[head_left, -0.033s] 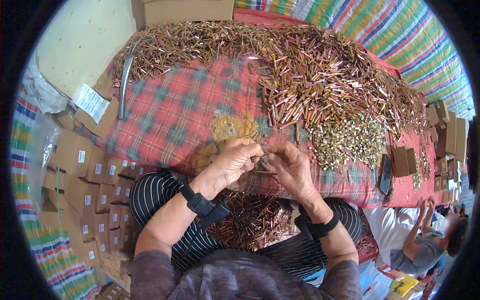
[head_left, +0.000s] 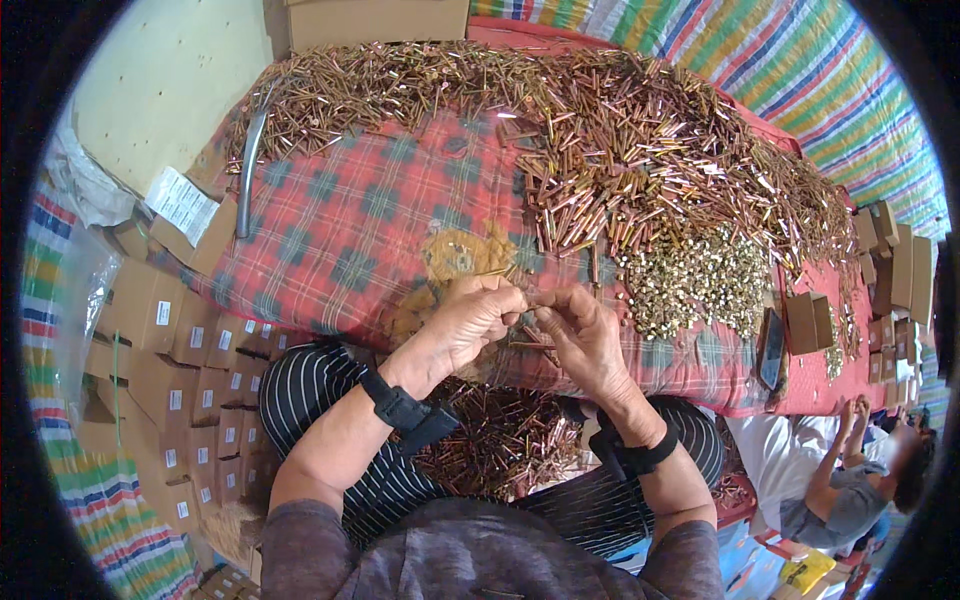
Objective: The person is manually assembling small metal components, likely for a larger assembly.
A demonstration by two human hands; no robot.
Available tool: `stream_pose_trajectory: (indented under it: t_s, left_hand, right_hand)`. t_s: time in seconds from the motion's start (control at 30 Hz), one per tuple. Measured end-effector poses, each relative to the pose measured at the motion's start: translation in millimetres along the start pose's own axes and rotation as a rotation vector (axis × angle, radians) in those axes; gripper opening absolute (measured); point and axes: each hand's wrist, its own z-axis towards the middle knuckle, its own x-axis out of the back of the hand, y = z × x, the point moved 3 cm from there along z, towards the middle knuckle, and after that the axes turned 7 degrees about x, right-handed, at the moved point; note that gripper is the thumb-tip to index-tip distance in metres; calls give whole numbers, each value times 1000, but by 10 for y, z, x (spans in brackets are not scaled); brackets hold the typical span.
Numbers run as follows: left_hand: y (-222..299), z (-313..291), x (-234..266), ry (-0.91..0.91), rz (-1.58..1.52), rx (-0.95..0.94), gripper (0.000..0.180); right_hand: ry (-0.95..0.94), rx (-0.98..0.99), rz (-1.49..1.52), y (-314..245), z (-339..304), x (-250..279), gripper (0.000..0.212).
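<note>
Both of my hands meet over the near edge of a red and green plaid cloth [head_left: 340, 230]. My left hand [head_left: 475, 315] is closed around thin copper-coloured metal rods [head_left: 492, 272], whose ends stick out above the fist. My right hand [head_left: 585, 335] is pinched against the left fingertips; whatever small piece sits between them is too small and covered to name. Just beyond the right hand spreads a heap of small brass-coloured nut-like pieces [head_left: 695, 285]. A large pile of copper-coloured rods [head_left: 640, 140] covers the far and right part of the cloth.
More rods [head_left: 500, 440] lie between my knees. A curved metal bar [head_left: 252, 165] rests at the left. Stacked cardboard boxes [head_left: 190, 390] stand left; an open small box [head_left: 808, 322] and a dark flat object [head_left: 770, 348] sit right. Another person [head_left: 850, 490] sits at the lower right.
</note>
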Motion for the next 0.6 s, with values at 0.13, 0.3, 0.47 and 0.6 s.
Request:
stream_pose_trajectory:
  t_s: [0.13, 0.3, 0.47, 0.6]
  left_hand:
    - [3, -18, -7, 47, 134, -49, 6]
    - [-17, -27, -43, 31, 141, -43, 7]
    - [-37, -26, -25, 60, 158, -88, 8]
    - [-30, 5, -40, 40, 171, -70, 7]
  right_hand:
    - [-87, -69, -165, 21, -3, 9, 16]
    - [-89, -276, 102, 67, 4, 0, 21]
    - [-137, 35, -317, -8, 43, 42, 18]
    - [-75, -364, 230, 116, 2, 3, 16]
